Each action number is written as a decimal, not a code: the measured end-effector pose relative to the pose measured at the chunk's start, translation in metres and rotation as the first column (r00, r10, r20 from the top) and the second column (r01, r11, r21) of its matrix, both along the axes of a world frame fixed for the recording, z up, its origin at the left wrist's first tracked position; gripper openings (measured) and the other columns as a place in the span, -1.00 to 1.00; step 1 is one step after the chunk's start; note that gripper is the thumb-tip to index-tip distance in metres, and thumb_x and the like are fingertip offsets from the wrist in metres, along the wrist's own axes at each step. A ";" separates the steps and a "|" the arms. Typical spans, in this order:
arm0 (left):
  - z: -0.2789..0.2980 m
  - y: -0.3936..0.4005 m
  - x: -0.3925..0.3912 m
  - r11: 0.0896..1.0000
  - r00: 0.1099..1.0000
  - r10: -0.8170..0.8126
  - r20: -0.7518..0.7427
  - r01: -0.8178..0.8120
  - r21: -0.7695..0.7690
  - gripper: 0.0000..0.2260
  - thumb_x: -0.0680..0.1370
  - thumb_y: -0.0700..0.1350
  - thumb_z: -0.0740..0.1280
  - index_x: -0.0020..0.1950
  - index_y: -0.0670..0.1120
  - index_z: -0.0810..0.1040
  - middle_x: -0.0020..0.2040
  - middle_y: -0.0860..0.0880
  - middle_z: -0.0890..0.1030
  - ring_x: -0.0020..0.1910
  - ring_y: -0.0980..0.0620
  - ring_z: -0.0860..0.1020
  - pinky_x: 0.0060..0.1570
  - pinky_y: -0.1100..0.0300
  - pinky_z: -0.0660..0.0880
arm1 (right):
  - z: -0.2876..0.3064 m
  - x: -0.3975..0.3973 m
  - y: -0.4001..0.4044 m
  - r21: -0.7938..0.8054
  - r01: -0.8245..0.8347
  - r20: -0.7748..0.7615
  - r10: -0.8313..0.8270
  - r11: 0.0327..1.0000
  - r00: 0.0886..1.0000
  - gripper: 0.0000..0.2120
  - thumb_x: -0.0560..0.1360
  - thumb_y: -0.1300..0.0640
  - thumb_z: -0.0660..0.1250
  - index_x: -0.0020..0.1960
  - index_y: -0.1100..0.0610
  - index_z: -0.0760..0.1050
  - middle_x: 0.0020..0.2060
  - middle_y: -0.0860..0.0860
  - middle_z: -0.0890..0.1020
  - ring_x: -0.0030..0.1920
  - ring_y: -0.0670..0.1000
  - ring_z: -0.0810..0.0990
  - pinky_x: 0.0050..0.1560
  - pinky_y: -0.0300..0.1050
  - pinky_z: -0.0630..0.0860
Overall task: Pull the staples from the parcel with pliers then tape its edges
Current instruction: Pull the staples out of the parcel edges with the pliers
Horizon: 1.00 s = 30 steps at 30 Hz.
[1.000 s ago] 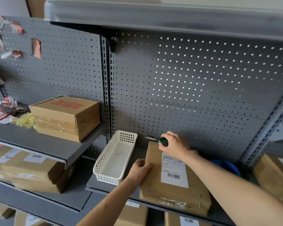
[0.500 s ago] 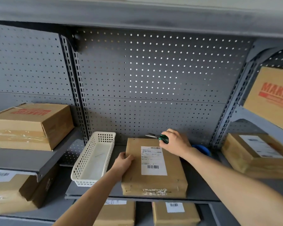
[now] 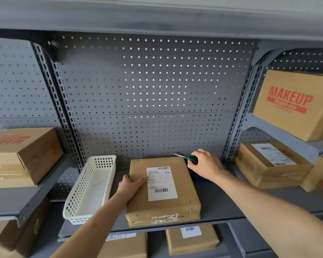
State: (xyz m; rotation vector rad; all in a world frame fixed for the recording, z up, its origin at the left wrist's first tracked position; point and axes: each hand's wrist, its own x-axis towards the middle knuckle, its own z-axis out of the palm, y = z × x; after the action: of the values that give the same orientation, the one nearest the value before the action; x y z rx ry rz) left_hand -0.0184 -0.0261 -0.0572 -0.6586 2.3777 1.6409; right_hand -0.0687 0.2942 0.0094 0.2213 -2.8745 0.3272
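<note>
— So where was the parcel point(image 3: 162, 190)?
— Flat on the shelf point(image 3: 218, 202); left hand point(image 3: 131, 186) gripped its left edge, right hand point(image 3: 206, 164) held pliers point(image 3: 186, 157) at the far corner.
— Handling?
— Probably light, stiff cardboard; brace the sides.

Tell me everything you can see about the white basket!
The white basket is a long, narrow tray that looks like plastic, with grid holes in its walls and a solid floor. It sits upright on the grey shelf, just left of the brown parcel, running front to back. A thin, small object lies inside; what it is I cannot tell. No hand touches it.
</note>
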 end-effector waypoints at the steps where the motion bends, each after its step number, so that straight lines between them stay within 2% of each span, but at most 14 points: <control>1: -0.002 -0.001 -0.001 1.000 1.000 -0.006 -0.003 0.006 -0.003 0.03 0.14 0.44 0.53 0.46 -0.03 0.32 0.25 -0.11 0.55 0.07 -0.10 0.64 0.11 -0.11 0.64 | -0.002 0.000 0.002 0.008 0.010 -0.005 -0.010 1.000 1.000 -0.62 0.57 -0.24 0.28 0.20 -0.01 0.60 0.07 -0.07 0.61 0.02 0.03 0.62 -0.10 -0.07 0.58; 5: -0.011 -0.007 -0.005 1.000 1.000 -0.012 -0.013 0.012 0.009 0.12 0.01 0.52 0.52 0.43 0.01 0.34 0.23 -0.09 0.56 0.07 -0.10 0.64 0.10 -0.12 0.65 | -0.011 -0.001 0.008 0.042 0.022 -0.030 -0.021 0.999 0.999 -0.64 0.56 -0.25 0.28 0.15 -0.02 0.61 0.01 -0.07 0.62 -0.05 0.03 0.62 -0.13 -0.09 0.57; 16: -0.015 -0.007 -0.007 0.999 1.000 0.001 -0.007 0.000 0.046 0.11 0.04 0.49 0.54 0.46 0.02 0.31 0.26 -0.10 0.54 0.07 -0.10 0.65 0.11 -0.13 0.64 | -0.029 -0.009 0.000 0.157 0.038 -0.050 -0.030 0.987 0.998 -0.64 0.52 -0.27 0.26 0.04 -0.02 0.62 -0.05 -0.05 0.62 -0.01 0.08 0.64 -0.04 -0.04 0.55; 25: -0.015 -0.006 -0.006 0.999 1.000 -0.005 -0.013 0.006 0.040 0.11 0.05 0.47 0.53 0.48 0.02 0.30 0.28 -0.10 0.52 0.08 -0.11 0.64 0.15 -0.15 0.62 | -0.024 -0.013 -0.003 0.235 0.019 -0.031 -0.012 0.972 0.999 -0.65 0.55 -0.23 0.26 0.03 0.03 0.61 0.00 -0.02 0.57 0.03 0.09 0.61 -0.10 -0.06 0.40; 30: -0.014 -0.005 -0.005 0.999 1.000 0.000 -0.018 0.001 0.049 0.11 0.06 0.46 0.53 0.48 0.01 0.29 0.29 -0.11 0.52 0.08 -0.11 0.64 0.13 -0.15 0.63 | -0.020 -0.014 -0.004 0.257 -0.008 -0.003 0.009 0.967 1.000 -0.66 0.55 -0.22 0.26 0.04 0.03 0.59 -0.08 -0.05 0.43 0.03 0.07 0.61 -0.13 -0.07 0.40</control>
State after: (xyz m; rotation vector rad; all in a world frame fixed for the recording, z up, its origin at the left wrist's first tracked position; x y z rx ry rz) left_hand -0.0238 -0.0314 -0.0710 -0.6369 2.3414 1.7060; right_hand -0.0831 0.2898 -0.0107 0.2791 -2.9063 -0.0466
